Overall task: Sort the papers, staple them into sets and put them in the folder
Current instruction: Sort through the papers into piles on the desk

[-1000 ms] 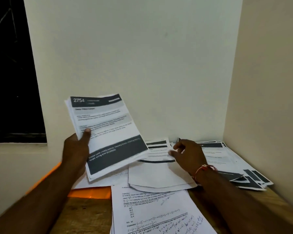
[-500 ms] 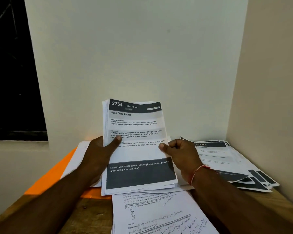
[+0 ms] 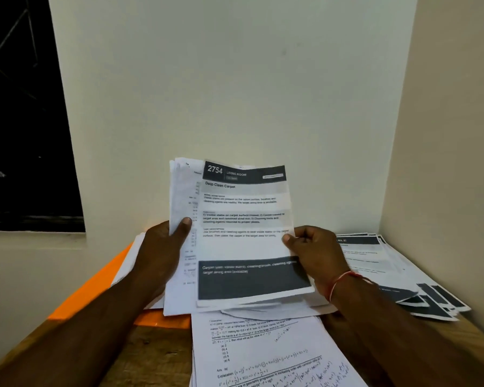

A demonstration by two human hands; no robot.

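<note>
Fingers of the left hand curl behind the raised paper stack, thumb clamping its left edge; the right hand pinches the front "2754 Deep Clean Carpet" sheet at its right edge, mid-frame. Biggest risk, I judge: the ragged stack, held by one edge, fans out and drops onto the maths sheets below, mixing sets. Lesser risk: the pinched sheet creases. Only container: the orange folder, left of centre, flat under loose white pages; its contents cannot be told
</note>
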